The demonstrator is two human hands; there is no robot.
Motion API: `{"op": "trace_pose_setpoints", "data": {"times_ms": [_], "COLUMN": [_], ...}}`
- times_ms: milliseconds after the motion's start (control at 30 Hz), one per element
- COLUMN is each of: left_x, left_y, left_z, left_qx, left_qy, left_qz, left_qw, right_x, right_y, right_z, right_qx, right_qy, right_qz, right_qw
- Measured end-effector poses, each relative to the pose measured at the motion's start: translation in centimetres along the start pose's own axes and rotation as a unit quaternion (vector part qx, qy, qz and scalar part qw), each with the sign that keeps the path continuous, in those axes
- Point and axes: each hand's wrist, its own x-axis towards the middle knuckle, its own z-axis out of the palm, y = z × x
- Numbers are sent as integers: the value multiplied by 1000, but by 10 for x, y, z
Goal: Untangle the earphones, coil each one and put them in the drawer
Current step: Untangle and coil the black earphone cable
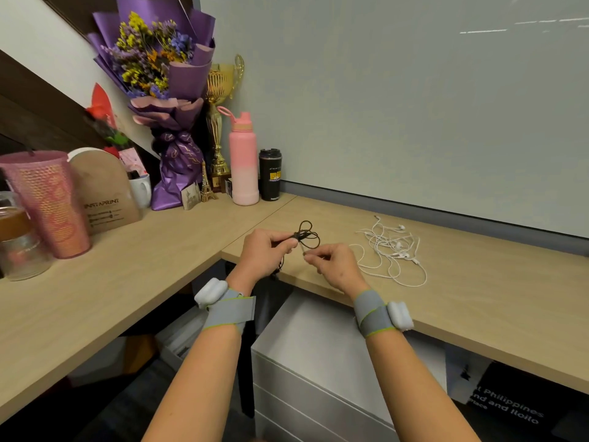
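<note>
Both left hand and right hand pinch black earphones over a tan desk, white earphones tangled nearby

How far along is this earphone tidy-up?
Early on. Nothing looks finished: the earphones in view are all out of the drawer unit under the desk. In hand: the left hand grips the black earphones, partly looped, while the right hand pinches one end. Left: the white earphones lie tangled on the desk.
</note>
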Motion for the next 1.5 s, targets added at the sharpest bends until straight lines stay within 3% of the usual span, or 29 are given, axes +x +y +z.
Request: {"op": "trace_pose_setpoints", "data": {"times_ms": [133, 267, 467, 567, 767, 967, 1100, 1300, 1500], "left_x": [-2, -4, -7, -9, -8, -9, -7, -2, -8], "left_y": [-4, -12, -3, 3, 6, 4, 2, 0, 0], "left_z": [6, 6, -1, -2, -6, 8, 10, 4, 9], "left_qx": [116, 204, 248, 157, -30, -146, -88, 84, 172], "left_qy": [50, -31, -190, -242, -189, -27, 8, 41, -52], "left_qz": [11, 3, 46, 46, 20, -43, -55, -2, 48], "left_qw": [992, 978, 949, 957, 981, 988, 995, 996, 983], "right_x": [-11, -10, -1, 4, 3, -5, -7, -11, -10], "right_y": [-11, -31, -45, -36, -7, -4, -3, -8, -30], "right_z": [10, -1, -24, -29, -21, -1, 5, 3, -3], "right_qx": [-176, -275, -158, -92, 58, 120, 45, -84, -211], "right_qy": [-92, -156, -56, 16, 81, 30, 23, -10, -46], "right_qz": [-102, -135, -138, -113, -20, -21, -30, -72, -202], "right_qw": [975, 939, 976, 989, 995, 992, 998, 994, 955]}}
